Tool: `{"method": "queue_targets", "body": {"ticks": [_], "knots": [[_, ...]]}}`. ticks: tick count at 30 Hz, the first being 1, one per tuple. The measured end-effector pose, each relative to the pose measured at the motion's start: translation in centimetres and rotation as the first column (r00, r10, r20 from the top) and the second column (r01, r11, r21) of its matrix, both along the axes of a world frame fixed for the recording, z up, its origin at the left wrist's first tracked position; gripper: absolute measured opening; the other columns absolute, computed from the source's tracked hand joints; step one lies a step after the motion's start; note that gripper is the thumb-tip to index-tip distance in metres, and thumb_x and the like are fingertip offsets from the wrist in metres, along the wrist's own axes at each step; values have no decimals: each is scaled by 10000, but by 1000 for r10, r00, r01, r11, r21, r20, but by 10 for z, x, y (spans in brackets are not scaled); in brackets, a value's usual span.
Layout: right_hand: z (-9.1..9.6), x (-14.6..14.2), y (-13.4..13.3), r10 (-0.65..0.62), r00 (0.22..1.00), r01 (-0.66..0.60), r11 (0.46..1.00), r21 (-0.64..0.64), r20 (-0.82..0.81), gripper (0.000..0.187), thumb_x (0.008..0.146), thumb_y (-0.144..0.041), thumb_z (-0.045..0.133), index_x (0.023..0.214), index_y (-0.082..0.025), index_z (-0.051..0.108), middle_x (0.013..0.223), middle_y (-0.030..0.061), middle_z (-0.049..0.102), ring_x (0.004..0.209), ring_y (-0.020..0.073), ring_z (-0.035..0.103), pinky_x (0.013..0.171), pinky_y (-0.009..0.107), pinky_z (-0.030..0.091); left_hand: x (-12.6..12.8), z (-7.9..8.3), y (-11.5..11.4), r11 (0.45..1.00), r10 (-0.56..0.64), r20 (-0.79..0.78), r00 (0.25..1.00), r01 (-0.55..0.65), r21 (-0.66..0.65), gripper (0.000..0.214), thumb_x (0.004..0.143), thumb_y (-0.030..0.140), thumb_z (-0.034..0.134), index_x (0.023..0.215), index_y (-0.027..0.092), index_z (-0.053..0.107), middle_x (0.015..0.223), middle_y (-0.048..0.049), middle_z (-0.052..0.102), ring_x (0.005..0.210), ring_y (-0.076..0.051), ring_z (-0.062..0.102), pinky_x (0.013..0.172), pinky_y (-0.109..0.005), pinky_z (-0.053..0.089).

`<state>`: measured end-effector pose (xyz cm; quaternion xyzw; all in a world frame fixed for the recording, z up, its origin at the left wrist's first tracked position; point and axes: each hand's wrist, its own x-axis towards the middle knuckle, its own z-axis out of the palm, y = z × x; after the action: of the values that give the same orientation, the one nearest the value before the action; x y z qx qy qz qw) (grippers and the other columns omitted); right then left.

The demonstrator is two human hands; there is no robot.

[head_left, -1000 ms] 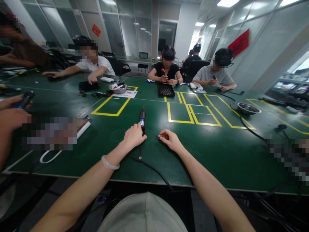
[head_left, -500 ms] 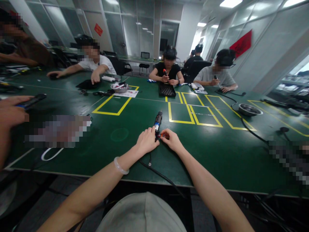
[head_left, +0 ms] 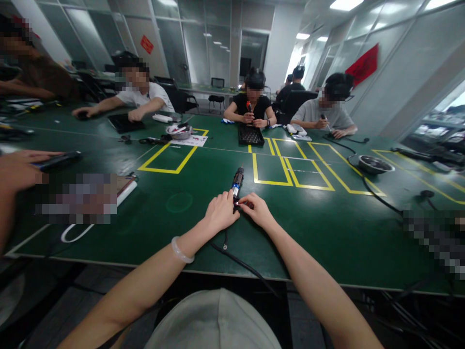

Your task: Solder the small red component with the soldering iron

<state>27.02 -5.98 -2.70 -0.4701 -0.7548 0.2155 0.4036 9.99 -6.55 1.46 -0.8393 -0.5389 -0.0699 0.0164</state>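
A black electric screwdriver [head_left: 237, 182] with a blue-and-silver band lies on the green table in front of me, its narrow tip pointing away. My left hand [head_left: 220, 212] is closed over its near end, covering that part. Close beside it on the right, my right hand [head_left: 256, 207] pinches a small dark reddish piece [head_left: 248, 205] against the screwdriver's near end; its kind is too small to make out. A black cord [head_left: 241, 264] with a small metal ring runs from under my hands over the table's front edge.
Yellow tape outlines [head_left: 273, 183] mark the table ahead. A metal bowl [head_left: 375, 165] stands right, a strapped flat device [head_left: 123, 194] left. A black tray [head_left: 251, 135] lies before a co-worker opposite. Another person's hand [head_left: 22, 167] holds a dark tool at far left.
My left hand and the screwdriver stay put. My right fingers have shifted slightly, and the piece in them shows less orange. At back left, a co-worker's black flat item has tilted and moved left.
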Motion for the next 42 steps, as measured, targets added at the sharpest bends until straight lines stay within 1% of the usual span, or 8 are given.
{"method": "queue_targets", "body": {"ticks": [6, 12, 16, 21, 24, 29, 36, 42], "knots": [[2, -1, -2, -42, 997, 40, 998, -46, -60, 152, 843, -235, 567, 903, -182, 697, 812, 29, 677, 664, 139, 569, 653, 261, 442, 0, -2, 0, 1000, -1, 2, 1000, 1, 8, 629, 859, 413, 488, 1396, 113, 357, 1191, -172, 557, 1060, -290, 563, 876, -383, 426], [0, 2, -3, -71, 990, 64, 996, -64, -122, 168, 846, -274, 524, 873, -174, 657, 771, 16, 673, 660, 144, 582, 645, 257, 439, 4, 0, 0, 999, 31, 9, 999, -31, 32, 617, 885, 533, 452, 1343, 122, 412, 1135, -169, 559, 1055, -296, 550, 852, -381, 426], [-2, 3, -2, -71, 989, 62, 996, -71, -131, 167, 848, -285, 515, 873, -175, 638, 747, 6, 659, 640, 137, 576, 640, 254, 437, 8, 2, 2, 997, 58, 3, 998, -58, 47, 551, 896, 496, 446, 1300, 121, 451, 1112, -164, 555, 1029, -294, 555, 822, -383, 438], [0, 4, -4, -55, 988, 43, 995, -85, -147, 159, 846, -287, 519, 880, -179, 631, 760, 5, 660, 645, 136, 578, 650, 257, 440, 8, 2, 3, 997, 74, 9, 997, -74, 23, 538, 901, 477, 431, 1325, 146, 433, 1125, -162, 544, 1030, -296, 554, 802, -382, 448], [2, 4, -5, -42, 988, 31, 996, -79, -151, 154, 846, -282, 522, 885, -181, 631, 768, 5, 660, 659, 139, 581, 648, 256, 439, 6, 3, 2, 996, 83, 12, 996, -83, 11, 551, 901, 480, 433, 1348, 159, 416, 1134, -162, 540, 1037, -300, 550, 823, -394, 443], [4, 5, -6, -22, 987, 8, 996, -88, -157, 149, 849, -280, 527, 916, -185, 620, 823, 17, 686, 713, 149, 610, 673, 262, 452, 3, 5, 2, 996, 85, -2, 996, -85, 3, 566, 903, 480, 446, 1404, 229, 368, 1145, -144, 540, 1055, -286, 539, 880, -400, 419], [1, 13, -4, -47, 986, 33, 995, -90, -160, 153, 853, -266, 527, 945, -187, 621, 837, 24, 705, 723, 154, 622, 675, 262, 452, -17, 3, 12, 1000, 16, -47, 999, -15, 22, 594, 909, 476, 427, 1459, 281, 312, 1140, -130, 543, 1047, -287, 530, 867, -394, 419], [1, 13, -4, -40, 989, 26, 995, -100, -143, 141, 849, -255, 523, 909, -188, 632, 820, 18, 704, 707, 151, 620, 673, 259, 453, -51, 8, 25, 996, 83, -93, 992, -84, -4, 586, 913, 499, 382, 1451, 270, 348, 1188, -139, 537, 1055, -293, 530, 884, -399, 413]]}}
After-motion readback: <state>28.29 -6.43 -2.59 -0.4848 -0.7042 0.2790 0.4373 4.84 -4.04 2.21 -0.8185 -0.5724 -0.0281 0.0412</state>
